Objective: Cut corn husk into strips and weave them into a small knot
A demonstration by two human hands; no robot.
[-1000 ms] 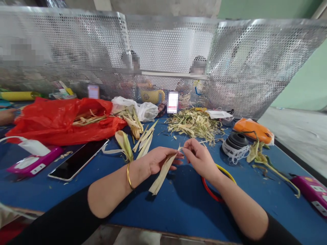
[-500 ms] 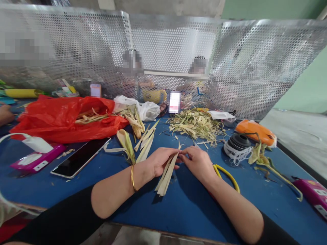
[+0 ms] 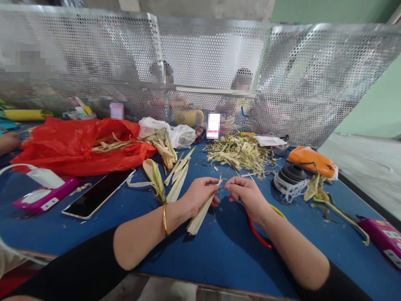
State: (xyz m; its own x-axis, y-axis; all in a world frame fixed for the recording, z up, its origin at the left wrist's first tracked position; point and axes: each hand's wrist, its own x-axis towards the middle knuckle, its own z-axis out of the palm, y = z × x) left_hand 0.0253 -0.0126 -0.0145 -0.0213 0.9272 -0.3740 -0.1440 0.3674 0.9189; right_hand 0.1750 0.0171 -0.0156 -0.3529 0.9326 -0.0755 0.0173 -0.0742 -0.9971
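My left hand (image 3: 203,196) is closed around a pale folded bundle of dried corn husk (image 3: 200,217), whose wide end points down towards me. Its thin, frayed tip sticks up past the thumb. Just to the right, my right hand (image 3: 246,194) has its fingertips pinched together near that tip, a small gap away. Whatever lies in the pinch is too fine to make out. Beneath the right hand and wrist show the curved red and yellow handles (image 3: 260,235) of a tool; its head is hidden, and I cannot tell whether the palm holds it.
Loose husks (image 3: 179,182) lie beyond my left hand, near a phone (image 3: 100,194) and a red plastic bag (image 3: 72,146). Husk scraps (image 3: 239,152) are heaped ahead. At right sit a black spool with white cord (image 3: 290,179) and an orange packet (image 3: 313,161). A perforated metal screen (image 3: 206,54) stands behind.
My right hand has drawn slightly away from the husk tip. The bundle has turned and looks narrower, its lower end shifted left. More of the tool's red handle shows under the right wrist.
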